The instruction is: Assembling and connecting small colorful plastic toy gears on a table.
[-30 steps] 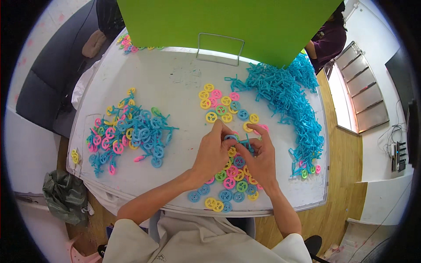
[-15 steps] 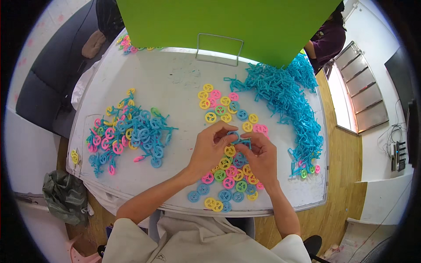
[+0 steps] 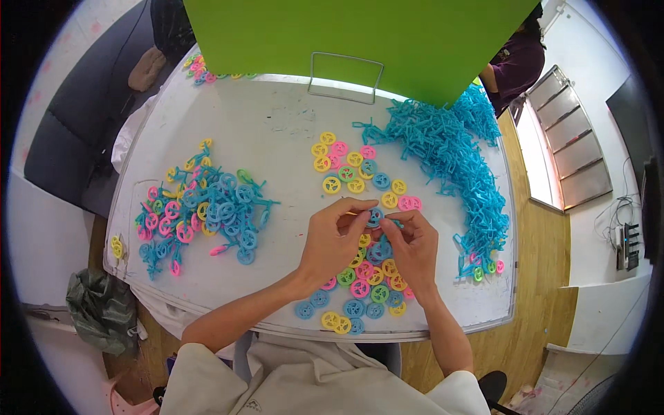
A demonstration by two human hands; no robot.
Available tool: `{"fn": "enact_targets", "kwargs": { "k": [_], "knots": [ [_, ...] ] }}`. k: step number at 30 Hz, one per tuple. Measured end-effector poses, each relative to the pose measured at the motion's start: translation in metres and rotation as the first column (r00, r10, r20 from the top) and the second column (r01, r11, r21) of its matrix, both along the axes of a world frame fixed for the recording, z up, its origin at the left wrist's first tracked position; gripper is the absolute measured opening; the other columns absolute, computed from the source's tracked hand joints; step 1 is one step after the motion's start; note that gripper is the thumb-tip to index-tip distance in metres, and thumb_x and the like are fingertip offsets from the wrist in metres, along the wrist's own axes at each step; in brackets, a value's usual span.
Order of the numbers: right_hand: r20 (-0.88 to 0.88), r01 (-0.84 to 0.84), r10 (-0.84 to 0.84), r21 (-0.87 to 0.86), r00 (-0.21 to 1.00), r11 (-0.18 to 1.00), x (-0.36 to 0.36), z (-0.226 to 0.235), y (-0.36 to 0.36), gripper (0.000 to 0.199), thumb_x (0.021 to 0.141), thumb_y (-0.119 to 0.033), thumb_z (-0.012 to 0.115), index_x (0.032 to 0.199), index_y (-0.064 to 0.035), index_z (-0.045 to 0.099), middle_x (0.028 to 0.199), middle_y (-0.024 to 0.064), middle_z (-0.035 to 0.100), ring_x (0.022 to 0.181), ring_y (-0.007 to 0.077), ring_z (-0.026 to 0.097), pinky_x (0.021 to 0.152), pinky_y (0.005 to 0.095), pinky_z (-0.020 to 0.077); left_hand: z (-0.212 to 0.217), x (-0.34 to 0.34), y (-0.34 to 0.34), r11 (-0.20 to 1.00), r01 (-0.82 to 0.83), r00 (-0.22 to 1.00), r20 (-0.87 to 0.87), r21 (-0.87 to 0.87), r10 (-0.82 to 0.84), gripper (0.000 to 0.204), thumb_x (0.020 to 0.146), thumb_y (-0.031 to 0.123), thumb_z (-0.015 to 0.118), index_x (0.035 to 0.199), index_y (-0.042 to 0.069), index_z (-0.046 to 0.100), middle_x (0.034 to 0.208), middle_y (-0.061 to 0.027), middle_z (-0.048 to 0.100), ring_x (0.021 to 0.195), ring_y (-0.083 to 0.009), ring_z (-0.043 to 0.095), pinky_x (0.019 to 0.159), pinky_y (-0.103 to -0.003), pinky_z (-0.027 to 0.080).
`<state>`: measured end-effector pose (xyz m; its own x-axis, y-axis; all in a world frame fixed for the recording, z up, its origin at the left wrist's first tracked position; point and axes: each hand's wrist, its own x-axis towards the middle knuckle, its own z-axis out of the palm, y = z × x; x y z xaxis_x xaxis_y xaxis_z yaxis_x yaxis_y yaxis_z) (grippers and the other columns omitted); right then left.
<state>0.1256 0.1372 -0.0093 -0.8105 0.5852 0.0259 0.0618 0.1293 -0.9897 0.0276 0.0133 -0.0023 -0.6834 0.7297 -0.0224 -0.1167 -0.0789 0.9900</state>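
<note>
My left hand (image 3: 330, 238) pinches a small blue plastic wheel (image 3: 374, 218) between thumb and fingers. My right hand (image 3: 416, 243) meets it from the other side, closed on a blue forked plastic stem (image 3: 395, 223) that is mostly covered by the fingers. Wheel and stem touch, but how far they are joined is hidden. Under and in front of both hands lie loose spoked wheels (image 3: 360, 288) in blue, pink, yellow and green. More loose wheels (image 3: 355, 159) are spread just beyond the hands.
At the left is a heap of wheels joined to stems (image 3: 221, 207). Loose blue stems (image 3: 449, 149) pile along the right side of the white table (image 3: 277, 159). A green panel (image 3: 332, 34) with a wire handle (image 3: 344, 97) stands at the back. Someone in a dark shirt (image 3: 519, 66) is beyond it.
The blue wheel has turned more face-on between my fingers, and my hands have drawn slightly closer together. The piles look the same.
</note>
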Motion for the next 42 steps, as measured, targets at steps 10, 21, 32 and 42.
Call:
{"fn": "enact_targets", "kwargs": {
  "k": [10, 21, 32, 42],
  "knots": [
    [0.085, 0.061, -0.06, -0.003, 0.995, 0.998, -0.001, 0.003, -0.009, 0.016, 0.09, -0.011, 0.065, 0.096, 0.0028, 0.058, 0.08, 0.0088, 0.068, 0.072, 0.0095, 0.064, 0.058, 0.0213, 0.0475, -0.005, 0.002, -0.004, 0.996, -0.084, 0.989, -0.127, -0.011, 0.081, 0.022, 0.093, 0.001, 0.052, 0.113, -0.005, 0.059, 0.099, -0.0124, 0.066, 0.086, -0.0159, 0.066, 0.077, -0.027, 0.055],
    [0.035, 0.076, -0.085, 0.207, 0.996, 0.975, 0.0, -0.011, -0.002, 0.014, 0.087, -0.008, 0.069, 0.094, 0.0007, 0.061, 0.078, 0.0046, 0.067, 0.06, 0.0029, 0.049, 0.051, 0.0202, 0.037, -0.008, -0.001, -0.002, 0.995, -0.092, 0.97, -0.231, -0.048, 0.079, 0.019, 0.093, 0.001, 0.051, 0.111, -0.001, 0.06, 0.099, -0.009, 0.065, 0.087, -0.0127, 0.063, 0.075, -0.027, 0.054],
    [0.026, 0.013, -0.024, 0.362, 0.999, 0.932, 0.014, 0.038, 0.04, 0.029, 0.076, -0.003, 0.074, 0.104, -0.0035, 0.065, 0.08, 0.0057, 0.068, 0.071, 0.0122, 0.065, 0.069, 0.0249, 0.0517, 0.015, -0.059, -0.027, 0.941, -0.269, 0.942, 0.261, 0.207, 0.212, 0.016, 0.096, 0.014, 0.047, 0.103, 0.007, 0.059, 0.094, -0.0023, 0.058, 0.078, -0.0114, 0.06, 0.062, -0.025, 0.045],
    [0.666, -0.175, -0.37, 0.603, 0.648, 0.779, 0.087, 0.028, 0.116, 0.036, 0.065, -0.016, 0.081, 0.096, -0.0065, 0.065, 0.089, 0.0094, 0.059, 0.081, 0.0215, 0.057, 0.071, 0.0334, 0.048, 0.019, -0.102, -0.066, 0.47, -0.794, 0.38, -0.918, -0.387, -0.114, 0.014, 0.08, 0.0, 0.052, 0.09, 0.004, 0.061, 0.08, -0.0142, 0.057, 0.073, -0.0331, 0.055, 0.067, -0.043, 0.046]
  ]
}}
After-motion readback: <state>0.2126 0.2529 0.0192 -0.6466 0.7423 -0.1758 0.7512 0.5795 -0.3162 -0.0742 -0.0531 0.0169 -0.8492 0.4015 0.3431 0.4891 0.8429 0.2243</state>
